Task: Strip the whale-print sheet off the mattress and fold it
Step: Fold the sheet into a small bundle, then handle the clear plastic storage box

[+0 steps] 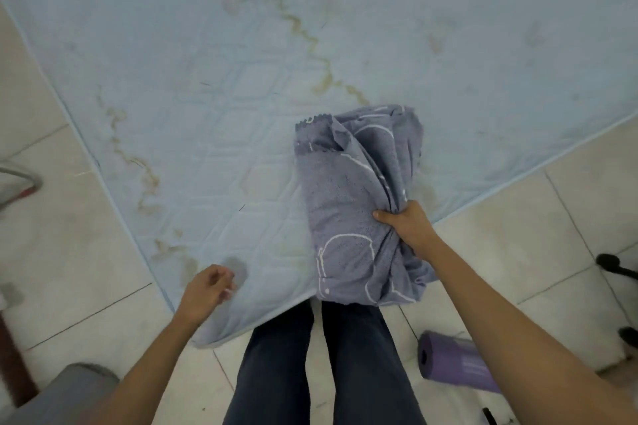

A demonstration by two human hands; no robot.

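The mattress (pixel 207 62) is bare. It is pale blue and quilted, with brown stain lines on it, and one corner of it points toward the person. The sheet (pixel 345 200) lies on the mattress near this corner, on the right side of it. It is a grey-blue bundle with white line prints, loosely gathered and not flat. Its far end rests on the mattress, with a scalloped edge showing there. Its near end hangs a little over the mattress edge, in front of the person's legs.

The right hand (pixel 407 228) grasps the sheet at the right side of the bundle. Its fingers are curled into a bunch of cloth, and the thumb lies on top. The left hand (pixel 207 288) is above the left edge of the mattress, close to the corner and well apart from the sheet. Its fingers are loosely curled and hold nothing; it is a little blurred.

The person stands at the mattress corner in dark trousers (pixel 276 373) on a pale tile floor (pixel 518 235). A rolled purple mat (pixel 459 366) lies on the floor to the right of the corner, under the right forearm.
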